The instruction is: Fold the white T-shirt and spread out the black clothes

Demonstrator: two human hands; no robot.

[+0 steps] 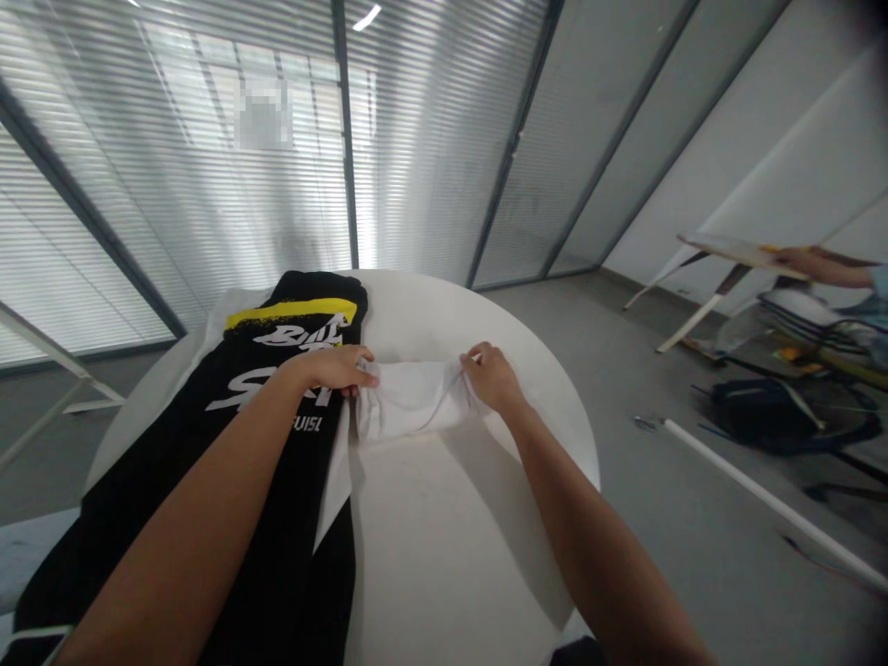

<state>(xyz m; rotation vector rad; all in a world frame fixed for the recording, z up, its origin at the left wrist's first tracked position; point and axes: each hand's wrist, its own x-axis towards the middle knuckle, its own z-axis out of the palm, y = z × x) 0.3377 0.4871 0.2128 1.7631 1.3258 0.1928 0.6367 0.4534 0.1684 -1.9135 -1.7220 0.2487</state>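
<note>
A folded white cloth (416, 396) lies on the round white table (444, 518), stretched between my two hands. My left hand (339, 370) is closed on its left end, thumb on top. At the opposite end, the fingertips of my right hand (489, 373) pinch the cloth's upper right corner. A black garment (291, 518) with a yellow band and white lettering is spread over the table's left side. My left forearm crosses above this garment, and some white fabric shows along its edges.
Blind-covered glass panels (430, 139) rise behind the table. Off to the right, another person's hand (805, 264) rests on a wooden-topped table (735, 248). A dark bag (797, 416) and a white pole (763, 499) lie on the floor there.
</note>
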